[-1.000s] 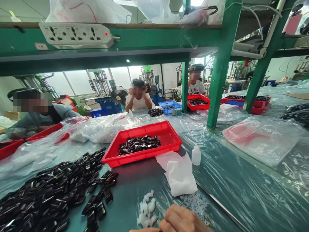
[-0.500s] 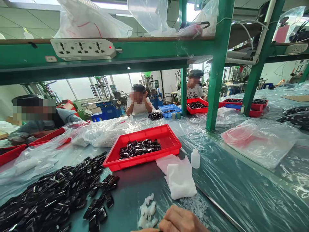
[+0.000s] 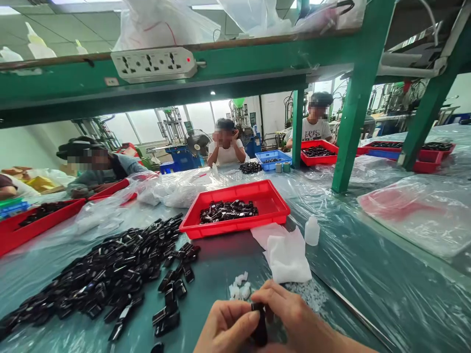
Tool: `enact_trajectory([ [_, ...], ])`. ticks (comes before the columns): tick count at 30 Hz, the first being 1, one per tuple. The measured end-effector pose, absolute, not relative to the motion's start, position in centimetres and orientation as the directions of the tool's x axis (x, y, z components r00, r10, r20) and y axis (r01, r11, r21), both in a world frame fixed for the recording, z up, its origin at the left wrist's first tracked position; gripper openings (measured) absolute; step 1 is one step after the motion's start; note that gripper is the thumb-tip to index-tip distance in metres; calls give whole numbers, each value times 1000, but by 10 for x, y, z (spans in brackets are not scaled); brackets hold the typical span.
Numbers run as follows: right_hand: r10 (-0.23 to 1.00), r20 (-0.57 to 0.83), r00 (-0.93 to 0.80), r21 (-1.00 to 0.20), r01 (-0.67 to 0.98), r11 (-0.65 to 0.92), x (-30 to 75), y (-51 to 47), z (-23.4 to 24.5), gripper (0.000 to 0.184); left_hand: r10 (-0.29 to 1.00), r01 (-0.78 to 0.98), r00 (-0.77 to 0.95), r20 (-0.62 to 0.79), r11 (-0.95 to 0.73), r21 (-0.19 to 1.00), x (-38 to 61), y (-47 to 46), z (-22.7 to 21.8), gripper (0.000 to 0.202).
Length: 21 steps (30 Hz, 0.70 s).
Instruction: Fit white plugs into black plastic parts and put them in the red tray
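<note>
A small glossy black plastic part [image 3: 260, 329] is held between my two hands near the bottom edge. My left hand [image 3: 225, 327] pinches it from the left with thumb and forefinger. On its other side, my right hand [image 3: 290, 316] has its fingers curled over the top of the part. Just beyond the hands lies a small heap of white translucent pieces [image 3: 240, 288]. Tiny clear bits [image 3: 307, 294] are scattered by my right hand, below a folded white cloth [image 3: 289, 260]. A big pile of similar black parts [image 3: 106, 269] spreads to the left.
A red tray [image 3: 272, 201] partly filled with black parts stands ahead. Right of the cloth are a small white bottle [image 3: 312, 231] and a long thin metal strip [image 3: 356, 311]. A green shelf frame [image 3: 257, 63] crosses overhead. Several people sit across the plastic-covered table.
The camera view has shifted, so the scene sits further right and slightly higher. Both hands and the black part between them now show more fully.
</note>
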State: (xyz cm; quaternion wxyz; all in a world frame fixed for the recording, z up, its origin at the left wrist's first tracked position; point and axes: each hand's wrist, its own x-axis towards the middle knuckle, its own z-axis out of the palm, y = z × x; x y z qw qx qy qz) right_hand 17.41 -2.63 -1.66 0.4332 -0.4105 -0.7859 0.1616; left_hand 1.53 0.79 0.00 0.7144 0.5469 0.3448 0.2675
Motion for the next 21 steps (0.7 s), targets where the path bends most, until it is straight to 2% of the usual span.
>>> enact_trajectory([
  [6, 840, 471, -268, -709, 452, 542, 180, -37, -3, 36, 762, -23, 621, -185, 253, 967, 17, 4, 8, 27],
  [8, 850, 455, -266, -734, 428, 527, 183, -38, -6, 43, 744, -48, 644, -177, 270, 962, 18, 4, 10, 25],
  [11, 876, 419, -237, -789, 383, 481, 186, -39, -10, 63, 740, -79, 647, -186, 307, 948, 18, 6, 9, 23],
  [14, 909, 358, -214, -831, 371, 415, 188, -40, -10, 68, 737, -79, 643, -209, 335, 939, 18, 8, 6, 22],
  [21, 918, 321, -234, -829, 398, 392, 189, -40, -11, 70, 737, -63, 625, -257, 376, 924, 19, 9, 7, 23],
])
